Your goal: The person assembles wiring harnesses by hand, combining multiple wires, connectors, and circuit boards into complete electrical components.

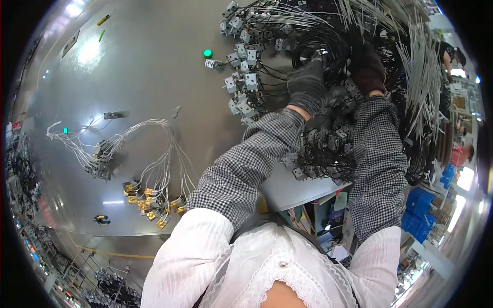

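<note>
My left hand [308, 84], in a dark grey glove, reaches into the pile at the far right of the table. Its fingers are closed at a coiled bundle of black cables [334, 43], beside a small bright spot. Deeper in the same pile is my right hand [368, 74], wearing a dark glove. Its fingers blend into the black cables, so their pose is hidden. Grey box-shaped connectors [250, 81] on black leads lie left of my left hand. More grey connectors [336, 139] sit between my forearms.
White cables [418, 77] fan out along the right side. On the left lie white-wired gold connectors [150, 203] and grey connectors [98, 163]. A green round object [207, 53] and a yellow-handled tool [104, 19] are farther off. Blue bins [418, 213] stand beyond my right arm.
</note>
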Tool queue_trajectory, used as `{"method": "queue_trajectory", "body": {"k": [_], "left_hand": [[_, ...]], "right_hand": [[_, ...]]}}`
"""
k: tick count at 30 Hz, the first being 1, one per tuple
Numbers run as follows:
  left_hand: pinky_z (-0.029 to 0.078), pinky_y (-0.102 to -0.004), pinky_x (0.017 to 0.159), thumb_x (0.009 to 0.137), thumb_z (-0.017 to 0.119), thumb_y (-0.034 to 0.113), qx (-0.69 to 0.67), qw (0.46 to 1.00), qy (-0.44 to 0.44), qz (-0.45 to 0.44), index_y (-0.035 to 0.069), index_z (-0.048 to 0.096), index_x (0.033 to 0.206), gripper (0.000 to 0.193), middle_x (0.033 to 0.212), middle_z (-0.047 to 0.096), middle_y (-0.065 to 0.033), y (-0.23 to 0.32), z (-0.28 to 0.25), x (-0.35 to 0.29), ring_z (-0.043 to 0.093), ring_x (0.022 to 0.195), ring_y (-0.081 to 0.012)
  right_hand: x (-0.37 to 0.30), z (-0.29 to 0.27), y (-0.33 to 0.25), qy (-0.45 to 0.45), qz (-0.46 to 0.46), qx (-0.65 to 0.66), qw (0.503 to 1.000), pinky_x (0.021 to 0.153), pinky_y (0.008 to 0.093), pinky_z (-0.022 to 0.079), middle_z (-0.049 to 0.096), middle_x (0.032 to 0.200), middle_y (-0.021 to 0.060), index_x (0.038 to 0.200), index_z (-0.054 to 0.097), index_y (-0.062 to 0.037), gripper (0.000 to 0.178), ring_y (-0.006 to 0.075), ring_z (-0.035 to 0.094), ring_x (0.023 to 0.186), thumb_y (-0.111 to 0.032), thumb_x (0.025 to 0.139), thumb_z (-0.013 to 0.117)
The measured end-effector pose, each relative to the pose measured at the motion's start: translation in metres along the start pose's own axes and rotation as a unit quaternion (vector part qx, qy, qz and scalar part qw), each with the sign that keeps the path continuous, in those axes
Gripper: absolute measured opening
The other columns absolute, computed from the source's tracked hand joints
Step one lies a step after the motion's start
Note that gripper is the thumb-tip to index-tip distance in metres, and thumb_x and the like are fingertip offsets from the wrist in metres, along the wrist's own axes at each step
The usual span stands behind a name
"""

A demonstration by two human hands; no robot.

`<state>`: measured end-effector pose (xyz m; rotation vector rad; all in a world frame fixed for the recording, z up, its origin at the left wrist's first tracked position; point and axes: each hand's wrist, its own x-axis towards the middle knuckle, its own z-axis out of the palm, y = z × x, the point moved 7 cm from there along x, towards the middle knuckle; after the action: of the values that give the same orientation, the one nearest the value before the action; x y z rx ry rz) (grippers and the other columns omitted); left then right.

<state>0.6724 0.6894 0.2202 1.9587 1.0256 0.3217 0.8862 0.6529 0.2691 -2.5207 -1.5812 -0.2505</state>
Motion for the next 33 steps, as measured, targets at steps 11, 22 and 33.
{"method": "queue_trajectory", "body": {"k": [11,22,33], "left_hand": [[0.063,-0.0347,0.083,0.088,0.083,0.019,-0.484,0.857,-0.024,0.177,0.002,0.069,0.119,0.039,0.106,0.076,-0.0105,-0.057,-0.105,-0.031,0.074,0.095,-0.0191],[0.061,-0.0416,0.098,0.096,0.073,0.018,-0.549,0.814,-0.049,0.181,0.002,0.064,0.133,0.041,0.123,0.070,-0.0131,-0.098,-0.171,-0.045,0.071,0.112,-0.0244],[0.058,-0.0418,0.098,0.104,0.059,0.020,-0.541,0.834,-0.002,0.111,0.004,0.045,0.147,0.048,0.129,0.063,-0.0140,-0.209,-0.213,-0.038,0.065,0.112,-0.0264]], "right_hand": [[-0.030,-0.113,0.001,0.005,-0.091,0.129,0.987,0.103,0.0390,0.051,0.068,0.133,0.0130,0.146,0.054,-0.0075,0.049,0.0260,0.067,0.117,-0.010,0.098,0.061],[-0.055,-0.175,0.097,-0.079,0.100,0.298,0.946,0.067,0.0264,0.058,0.068,0.100,0.0042,0.160,0.036,-0.0052,0.067,0.0104,0.069,0.080,0.001,0.098,0.060],[-0.026,-0.144,0.054,-0.053,0.016,0.323,0.945,0.086,0.0351,0.056,0.070,0.114,0.0053,0.132,0.062,-0.0038,0.042,0.0135,0.065,0.099,-0.009,0.092,0.075]]}}
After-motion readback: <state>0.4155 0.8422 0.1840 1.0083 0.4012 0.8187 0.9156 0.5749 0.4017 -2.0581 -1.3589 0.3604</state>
